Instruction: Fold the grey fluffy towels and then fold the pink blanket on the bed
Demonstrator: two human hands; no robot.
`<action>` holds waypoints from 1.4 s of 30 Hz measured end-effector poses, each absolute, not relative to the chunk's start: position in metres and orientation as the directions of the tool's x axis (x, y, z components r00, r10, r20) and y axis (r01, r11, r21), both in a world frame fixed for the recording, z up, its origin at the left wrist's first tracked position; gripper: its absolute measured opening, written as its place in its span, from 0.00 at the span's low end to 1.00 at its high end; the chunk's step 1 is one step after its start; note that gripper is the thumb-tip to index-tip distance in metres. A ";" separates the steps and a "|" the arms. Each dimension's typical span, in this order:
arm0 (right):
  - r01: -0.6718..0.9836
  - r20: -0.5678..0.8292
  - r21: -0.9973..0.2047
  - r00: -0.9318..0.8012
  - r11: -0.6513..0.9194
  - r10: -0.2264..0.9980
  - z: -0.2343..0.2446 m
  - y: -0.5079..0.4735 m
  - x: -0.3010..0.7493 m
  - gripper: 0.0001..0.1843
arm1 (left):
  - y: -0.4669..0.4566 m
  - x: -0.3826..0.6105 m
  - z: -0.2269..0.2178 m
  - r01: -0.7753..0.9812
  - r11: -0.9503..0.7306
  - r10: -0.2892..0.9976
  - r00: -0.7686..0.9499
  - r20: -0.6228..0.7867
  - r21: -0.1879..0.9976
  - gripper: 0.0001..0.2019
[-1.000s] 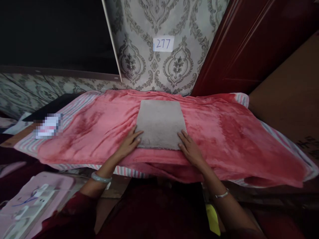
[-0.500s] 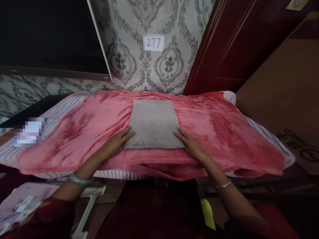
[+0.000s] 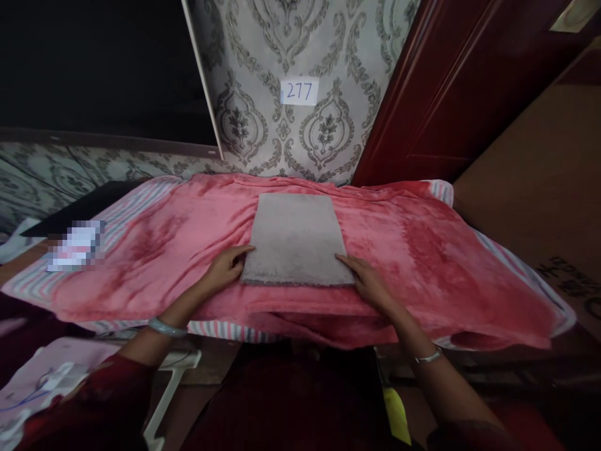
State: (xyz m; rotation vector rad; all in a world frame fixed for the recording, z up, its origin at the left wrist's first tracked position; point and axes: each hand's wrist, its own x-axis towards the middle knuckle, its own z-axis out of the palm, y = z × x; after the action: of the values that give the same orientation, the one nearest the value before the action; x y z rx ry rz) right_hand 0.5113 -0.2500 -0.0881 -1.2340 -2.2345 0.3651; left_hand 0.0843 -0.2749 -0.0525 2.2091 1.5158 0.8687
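Two near corners of grey rectangular fuzzy cloth (image 3: 295, 238) pressed smooth by left hand (image 3: 224, 268) and right hand (image 3: 370, 285) (fingers open, flat).

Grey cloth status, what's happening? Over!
Left hand at near-left corner, right hand flat at near-right. Grey cloth flat on pink blanket. Nothing on top.

Grey folded cloth (image 3: 295, 238) on pink blanket (image 3: 422, 250), left hand (image 3: 224, 268) and right hand (image 3: 370, 285) touching its near corners
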 end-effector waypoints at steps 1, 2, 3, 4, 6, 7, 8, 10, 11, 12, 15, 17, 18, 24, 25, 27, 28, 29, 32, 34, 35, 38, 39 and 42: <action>0.684 0.334 -0.497 -0.418 0.535 0.845 -0.088 -0.249 0.512 0.35 | -0.274 0.086 -0.051 0.706 -0.326 0.944 0.206 0.258 0.629 0.25; 0.686 0.333 -0.504 -0.407 0.525 0.851 -0.088 -0.248 0.512 0.34 | -0.274 0.088 -0.050 0.696 -0.272 0.961 0.160 0.225 0.665 0.25; 0.697 0.336 -0.500 -0.390 0.513 0.857 -0.087 -0.247 0.511 0.33 | -0.274 0.091 -0.049 0.700 -0.231 0.970 0.113 0.214 0.676 0.25; 0.718 0.346 -0.483 -0.370 0.502 0.862 -0.087 -0.247 0.509 0.32 | -0.274 0.094 -0.048 0.719 -0.215 0.970 0.078 0.230 0.661 0.24; 0.763 0.389 -0.422 -0.336 0.490 0.858 -0.083 -0.248 0.500 0.30 | -0.276 0.102 -0.048 0.784 -0.243 0.943 0.054 0.328 0.570 0.24; 0.778 0.416 -0.391 -0.329 0.493 0.848 -0.080 -0.250 0.493 0.29 | -0.278 0.106 -0.049 0.815 -0.278 0.923 0.081 0.375 0.509 0.25; 0.783 0.439 -0.365 -0.333 0.504 0.835 -0.077 -0.252 0.484 0.27 | -0.279 0.110 -0.051 0.835 -0.319 0.907 0.132 0.399 0.448 0.25; 0.773 0.452 -0.327 -0.376 0.543 0.809 -0.071 -0.257 0.463 0.25 | -0.282 0.118 -0.056 0.849 -0.379 0.899 0.242 0.366 0.369 0.26; 0.765 0.437 -0.309 -0.413 0.564 0.799 -0.069 -0.260 0.452 0.26 | -0.283 0.120 -0.059 0.851 -0.388 0.904 0.277 0.325 0.355 0.26; 0.760 0.408 -0.288 -0.454 0.583 0.792 -0.067 -0.263 0.442 0.27 | -0.284 0.122 -0.062 0.850 -0.387 0.912 0.297 0.283 0.357 0.26; 0.771 0.295 -0.202 -0.540 0.604 0.788 -0.070 -0.271 0.423 0.29 | -0.289 0.119 -0.066 0.810 -0.353 0.935 0.280 0.219 0.469 0.24; 0.796 0.268 -0.145 -0.541 0.588 0.797 -0.074 -0.275 0.420 0.30 | -0.294 0.113 -0.064 0.708 -0.298 0.954 0.211 0.211 0.640 0.24; 0.806 0.271 -0.120 -0.535 0.579 0.800 -0.076 -0.277 0.420 0.30 | -0.298 0.110 -0.062 0.615 -0.245 0.969 0.144 0.199 0.749 0.24; 0.816 0.327 -0.050 -0.531 0.576 0.781 -0.082 -0.280 0.423 0.29 | -0.319 0.100 -0.047 -0.153 0.153 0.981 -0.096 -0.169 0.976 0.23; 0.815 0.336 -0.047 -0.531 0.577 0.778 -0.083 -0.280 0.423 0.29 | -0.321 0.101 -0.044 -0.183 0.193 0.974 -0.083 -0.210 0.964 0.22; 0.815 0.352 -0.045 -0.528 0.578 0.773 -0.084 -0.280 0.423 0.29 | -0.322 0.102 -0.041 -0.157 0.263 0.962 -0.030 -0.271 0.952 0.19; 0.815 0.359 -0.046 -0.526 0.578 0.771 -0.085 -0.280 0.423 0.29 | -0.322 0.103 -0.039 -0.116 0.290 0.957 0.005 -0.291 0.950 0.18; 0.815 0.364 -0.046 -0.524 0.577 0.770 -0.085 -0.280 0.423 0.29 | -0.322 0.104 -0.037 -0.064 0.311 0.950 0.040 -0.309 0.948 0.18; 0.813 0.373 -0.047 -0.525 0.581 0.765 -0.087 -0.280 0.423 0.30 | -0.318 0.106 -0.032 0.094 0.338 0.932 0.108 -0.347 0.937 0.19; 0.810 0.379 -0.047 -0.527 0.585 0.761 -0.087 -0.281 0.424 0.30 | -0.314 0.107 -0.031 0.191 0.330 0.922 0.146 -0.360 0.924 0.20; 0.809 0.382 -0.048 -0.528 0.586 0.759 -0.087 -0.281 0.424 0.30 | -0.312 0.107 -0.031 0.235 0.325 0.916 0.163 -0.367 0.916 0.21; 0.806 0.392 -0.051 -0.527 0.590 0.754 -0.087 -0.281 0.424 0.30 | -0.309 0.108 -0.034 0.305 0.309 0.908 0.185 -0.375 0.901 0.24; 0.805 0.394 -0.051 -0.528 0.591 0.752 -0.087 -0.281 0.424 0.30 | -0.309 0.108 -0.036 0.303 0.307 0.909 0.186 -0.372 0.902 0.25; 0.802 0.400 -0.052 -0.529 0.594 0.748 -0.087 -0.281 0.423 0.29 | -0.315 0.107 -0.038 0.220 0.322 0.915 0.178 -0.363 0.921 0.23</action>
State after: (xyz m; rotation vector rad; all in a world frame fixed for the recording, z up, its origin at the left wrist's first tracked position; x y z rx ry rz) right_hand 0.4235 -0.2814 -0.0869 -1.2475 -2.4438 -0.1950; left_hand 0.1074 -0.3147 -0.0377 1.1679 1.3253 0.6962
